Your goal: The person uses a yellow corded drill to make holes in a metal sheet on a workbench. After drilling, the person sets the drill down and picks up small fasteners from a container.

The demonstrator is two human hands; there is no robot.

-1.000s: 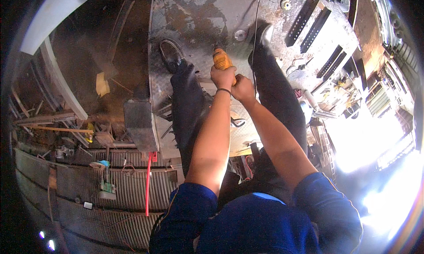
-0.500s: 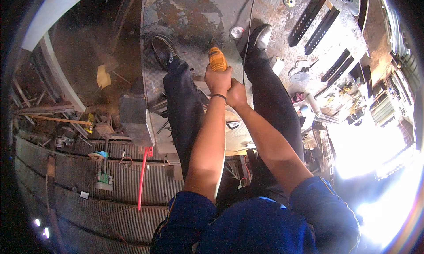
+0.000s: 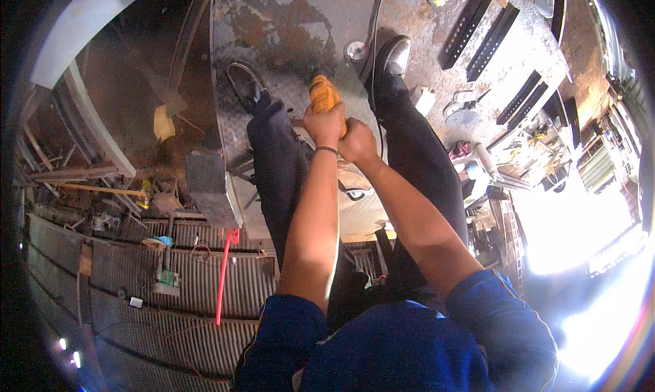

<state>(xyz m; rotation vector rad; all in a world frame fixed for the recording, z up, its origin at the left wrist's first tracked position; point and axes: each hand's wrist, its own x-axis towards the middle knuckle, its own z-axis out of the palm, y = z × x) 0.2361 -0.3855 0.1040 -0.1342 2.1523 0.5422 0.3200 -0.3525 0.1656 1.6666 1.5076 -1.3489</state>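
A yellow-orange power drill (image 3: 325, 94) points away from me, between my two feet, with its dark nose toward the metal surface (image 3: 273, 23). My left hand (image 3: 323, 125) is closed round the drill's body just behind that nose. Close behind it on the right, my right hand (image 3: 357, 141) is wrapped round the rear of the drill, where the grip is mostly hidden by the fingers. Whether the tip touches the metal cannot be made out. A dark cable (image 3: 374, 30) runs along the surface beside my right shoe (image 3: 395, 54).
My left shoe (image 3: 245, 85) stands near the surface's left edge. A round disc (image 3: 355, 50) lies ahead of the drill. Perforated black metal bars (image 3: 492, 42) lie at the right. A grey box-like block (image 3: 206, 180) and a red bar (image 3: 228, 276) are at the lower left.
The drill and both hands sit slightly farther left in the picture, mostly along with the whole view. Both hands keep their hold.
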